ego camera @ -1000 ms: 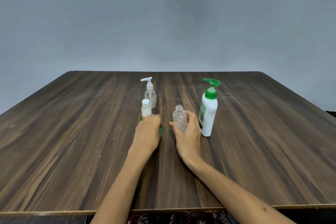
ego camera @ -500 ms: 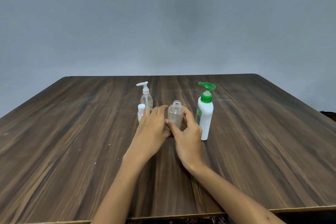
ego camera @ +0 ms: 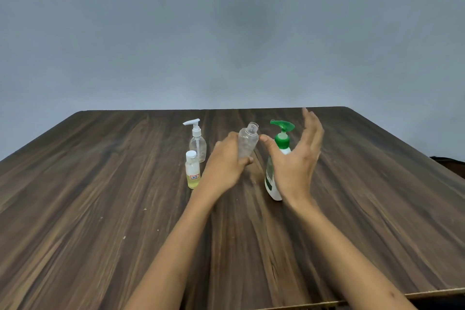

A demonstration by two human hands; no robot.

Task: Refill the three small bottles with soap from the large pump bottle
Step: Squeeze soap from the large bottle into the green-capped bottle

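A dark wooden worktop (ego camera: 100,209) against a grey wall. The left hand (ego camera: 224,166) holds an uncapped clear bottle (ego camera: 247,142), tilted, just left of a white pump bottle (ego camera: 273,184) with a green top. The right hand (ego camera: 294,166) hovers with fingers spread in front of that pump bottle. Further left stand a small white-capped bottle (ego camera: 193,170) of yellowish liquid and a clear pump bottle (ego camera: 197,141).

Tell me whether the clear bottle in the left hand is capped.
Uncapped: the clear bottle in the left hand shows a bare threaded neck.
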